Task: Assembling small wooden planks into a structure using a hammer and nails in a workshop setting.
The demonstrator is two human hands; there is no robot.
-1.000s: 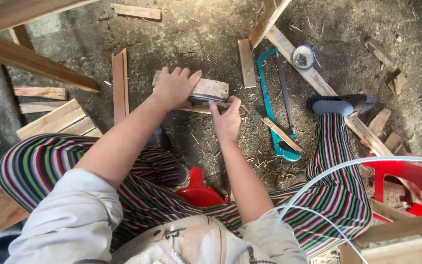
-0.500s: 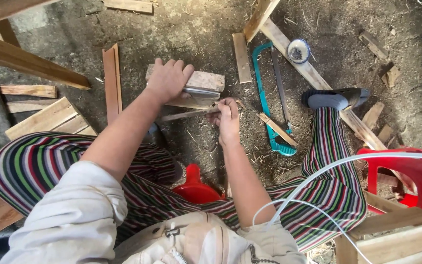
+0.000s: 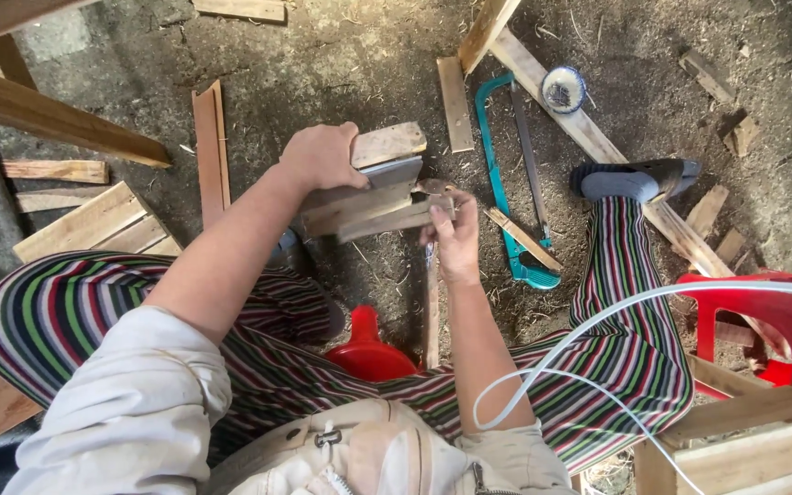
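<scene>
Two hands: both closed on wood, held above the dirt floor (image 3: pixel 323 64) between the person's knees.
Far left: long beam (image 3: pixel 57 124) slants across the corner; below it a pale plank stack (image 3: pixel 93 225) lies just beside the striped left leg.
Slat: narrow reddish slat (image 3: pixel 210 147) lies on the floor left of the raised forearm, its near end close to the arm.
Left hand: left hand (image 3: pixel 323 158) curls shut over the top left end of the wood bundle (image 3: pixel 373 188), fingers wrapped down its far side.
Bundle: several short flat pieces stacked together, tilted, right ends fanning out toward the other hand; lifted off the floor.
Right hand: right hand (image 3: pixel 456 238) is closed around a thin stick (image 3: pixel 432 302) that runs down toward the lap; its fingertips touch the bundle's right ends.
Under the hands: red funnel (image 3: pixel 368 348) sits between the thighs, near the stick's lower end.
Open room: bare dirt above the bundle, up to the top edge.
Right of hands: teal hacksaw (image 3: pixel 506 183) lies on the floor just beside the right hand, with a small offcut (image 3: pixel 522 238) across its frame.
Farther right: small bowl (image 3: pixel 563 89) rests on a long plank (image 3: pixel 598 147); shoe (image 3: pixel 634 179) rests on that plank.
Right edge: red stool (image 3: pixel 781 321), white tube (image 3: pixel 598 321) crossing the right leg.
</scene>
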